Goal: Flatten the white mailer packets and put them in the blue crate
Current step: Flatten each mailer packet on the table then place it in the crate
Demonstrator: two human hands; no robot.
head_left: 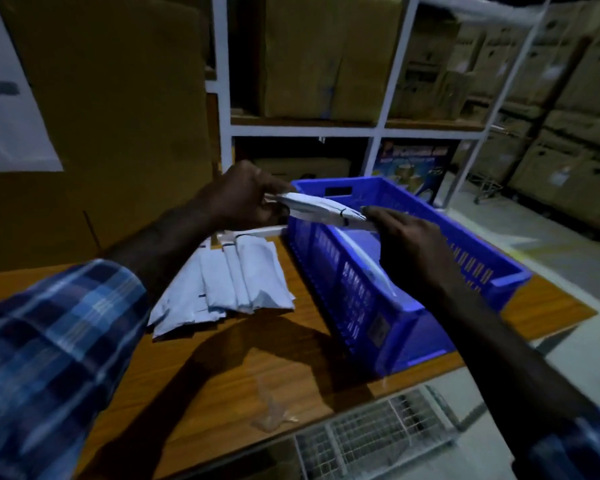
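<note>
A white mailer packet (pixel 321 208) hangs edge-on above the near left rim of the blue crate (pixel 354 289). My left hand (pixel 246 197) pinches its left end. My right hand (pixel 409 244) lies flat with fingers along the packet's right end, over the crate. Inside the crate another white packet (pixel 368 258) leans along the left wall. A pile of several white packets (pixel 229 282) rests on the wooden table (pixel 257 368), left of the crate and below my left forearm.
A crumpled scrap of clear plastic (pixel 274 410) lies near the table's front edge. A white wire basket (pixel 371 438) stands below that edge. White shelving (pixel 374 129) with cardboard boxes rises behind the table, and a large cardboard sheet (pixel 118 116) stands at the left.
</note>
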